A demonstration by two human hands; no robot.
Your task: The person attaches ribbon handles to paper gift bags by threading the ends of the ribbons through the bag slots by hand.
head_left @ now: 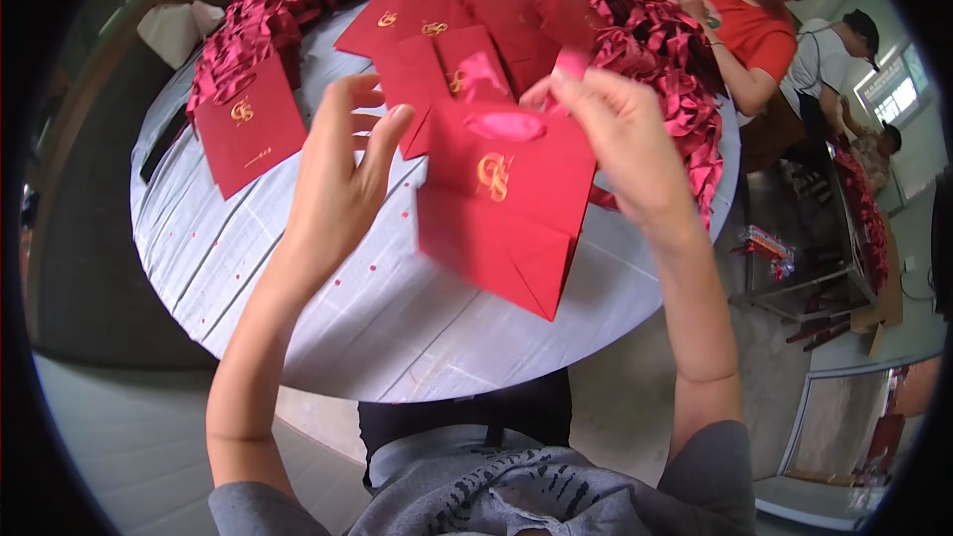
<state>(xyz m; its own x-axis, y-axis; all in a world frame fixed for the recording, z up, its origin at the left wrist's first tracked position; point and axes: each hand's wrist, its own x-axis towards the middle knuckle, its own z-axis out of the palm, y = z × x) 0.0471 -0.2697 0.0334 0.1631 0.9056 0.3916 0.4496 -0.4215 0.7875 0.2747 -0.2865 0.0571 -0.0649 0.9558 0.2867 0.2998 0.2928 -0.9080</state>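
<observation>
A red paper gift bag [511, 223] with gold lettering and a folded base hangs tilted over the near part of the round table. My right hand [625, 134] is closed at its upper right corner, pinching a pink ribbon [570, 64]. Across the bag's front, below the top edge, lies a pink ribbon loop [506, 126]. To the left of the bag, my left hand [347, 154] is raised with fingers apart, apparently holding nothing. Flat red bags [412, 79] overlap just beyond both hands.
The round table [367, 337] has a pale cover dotted with small red bits. Dark red ribbon piles [263, 15] line its far left and right. One flat red bag [253, 129] lies at left. A person in red [745, 25] stands at far right, others behind.
</observation>
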